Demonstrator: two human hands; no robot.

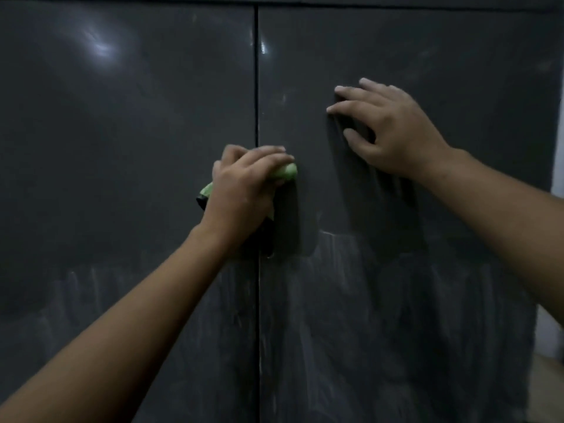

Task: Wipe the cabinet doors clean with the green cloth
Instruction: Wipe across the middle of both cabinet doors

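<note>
Two dark grey glossy cabinet doors fill the view, the left door (pixel 122 148) and the right door (pixel 442 270), split by a vertical gap. My left hand (pixel 244 187) grips the bunched green cloth (pixel 287 171) and presses it on the doors right at the gap, at mid height. Green shows at the fingertips and below the little finger; most of the cloth is hidden under the hand. My right hand (pixel 390 129) rests flat on the right door with fingers spread, above and right of the cloth. Pale smeared streaks cover the lower halves of both doors.
The right door's edge runs down the far right, with a pale wall (pixel 557 166) and a strip of light floor (pixel 549 389) beyond it. The cabinet's top edge crosses the very top of the view.
</note>
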